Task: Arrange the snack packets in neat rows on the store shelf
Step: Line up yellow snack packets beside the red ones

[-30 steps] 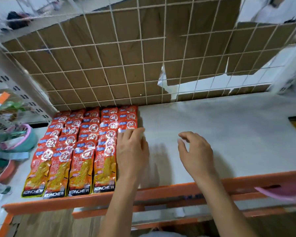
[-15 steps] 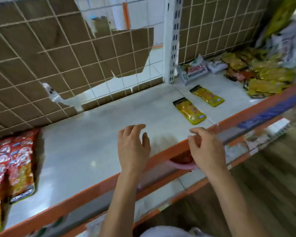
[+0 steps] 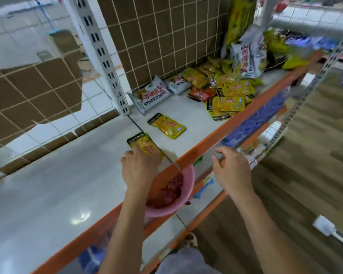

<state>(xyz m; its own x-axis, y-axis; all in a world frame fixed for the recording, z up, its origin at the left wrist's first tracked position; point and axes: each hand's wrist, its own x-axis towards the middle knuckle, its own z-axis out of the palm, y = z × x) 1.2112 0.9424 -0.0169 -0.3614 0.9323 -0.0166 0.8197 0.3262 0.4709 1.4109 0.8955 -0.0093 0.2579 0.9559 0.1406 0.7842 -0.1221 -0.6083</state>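
The shelf (image 3: 48, 184) is bearing a yellow packet (image 3: 142, 143) by its orange front edge, its long axis running away leftward. The left hand (image 3: 140, 171), the nearer one, is covering its near end; pinching or pressing, I cannot tell. The right hand (image 3: 233, 171) is hovering empty, loosely curled.

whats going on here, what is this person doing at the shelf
A person is stocking a store shelf. Their left hand rests on a yellow packet near the front edge; whether it grips the packet is unclear. The right hand hovers over the orange rail, holding nothing. A second yellow packet lies loose beyond, and a jumbled pile of packets sits further right.
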